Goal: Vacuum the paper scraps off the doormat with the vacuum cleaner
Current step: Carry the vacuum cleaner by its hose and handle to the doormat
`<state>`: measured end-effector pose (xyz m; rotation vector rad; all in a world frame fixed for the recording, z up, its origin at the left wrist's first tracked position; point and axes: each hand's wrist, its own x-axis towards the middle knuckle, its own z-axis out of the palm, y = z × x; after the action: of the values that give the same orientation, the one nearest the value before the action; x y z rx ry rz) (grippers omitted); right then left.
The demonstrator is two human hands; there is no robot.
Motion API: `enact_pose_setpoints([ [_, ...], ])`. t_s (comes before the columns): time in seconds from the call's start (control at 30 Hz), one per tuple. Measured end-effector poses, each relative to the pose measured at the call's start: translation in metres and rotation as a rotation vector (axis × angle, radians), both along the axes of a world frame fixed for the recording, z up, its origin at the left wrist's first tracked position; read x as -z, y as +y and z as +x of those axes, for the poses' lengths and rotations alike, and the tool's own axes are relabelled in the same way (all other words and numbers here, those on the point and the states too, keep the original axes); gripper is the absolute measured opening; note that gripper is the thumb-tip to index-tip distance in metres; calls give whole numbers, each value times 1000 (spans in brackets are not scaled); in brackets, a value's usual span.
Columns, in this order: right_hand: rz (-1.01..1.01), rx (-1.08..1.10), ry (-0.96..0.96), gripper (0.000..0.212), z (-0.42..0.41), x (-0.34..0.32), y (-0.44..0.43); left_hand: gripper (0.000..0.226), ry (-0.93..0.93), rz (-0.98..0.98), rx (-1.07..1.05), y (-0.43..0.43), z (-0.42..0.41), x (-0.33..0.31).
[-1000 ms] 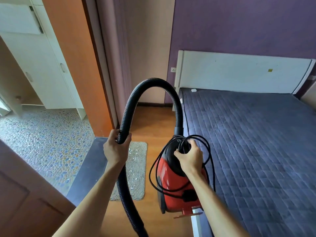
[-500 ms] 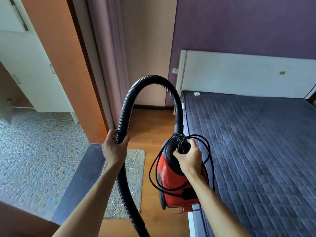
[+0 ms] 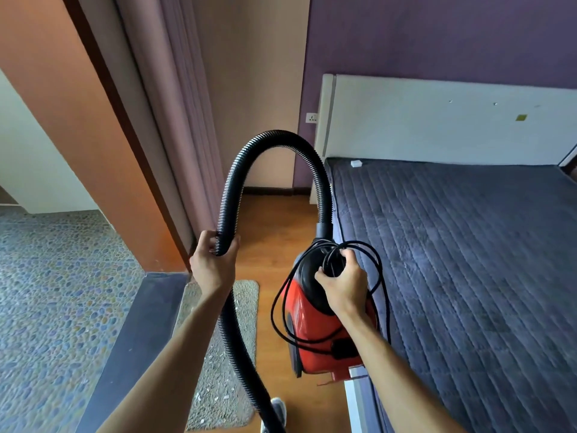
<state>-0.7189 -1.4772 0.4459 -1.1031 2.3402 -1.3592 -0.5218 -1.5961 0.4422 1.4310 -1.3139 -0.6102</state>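
I carry a red vacuum cleaner (image 3: 307, 345) above the wooden floor, close to the bed's corner. My right hand (image 3: 342, 284) grips its black top handle together with loops of the black power cord (image 3: 382, 295). My left hand (image 3: 214, 264) is closed around the black ribbed hose (image 3: 274, 142), which arches up from the cleaner and runs down past my left arm out of the frame. The grey doormat (image 3: 218, 379) lies on the floor below my left forearm, sprinkled with small white paper scraps (image 3: 199, 396). The nozzle end is out of sight.
A bed with a dark quilted cover (image 3: 468, 276) and white headboard fills the right. A wall socket (image 3: 311, 117) sits left of the headboard. An orange door (image 3: 78, 135) and dark threshold (image 3: 137, 339) lead left to a pebble-pattern floor (image 3: 56, 301). A shoe (image 3: 278, 407) shows below.
I have stepped forward along the bed with the cleaner; the doormat has slid lower and nearer in view and the doorway has shifted left. Both grips are unchanged.
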Motion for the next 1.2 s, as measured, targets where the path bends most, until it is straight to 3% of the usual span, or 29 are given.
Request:
enact_pose_setpoints([
  [0.73,-54,25,-26,35,-104,3,-231,29,-14,60,37,-233,-109,10],
  [1.07,-17,-68,-28,39,-195,27,-384,29,-15,118,-42,-373,-181,33],
  [1.2,-13,-100,-19,41,-202,35,-407,28,-20,124,-35,-396,-192,35],
])
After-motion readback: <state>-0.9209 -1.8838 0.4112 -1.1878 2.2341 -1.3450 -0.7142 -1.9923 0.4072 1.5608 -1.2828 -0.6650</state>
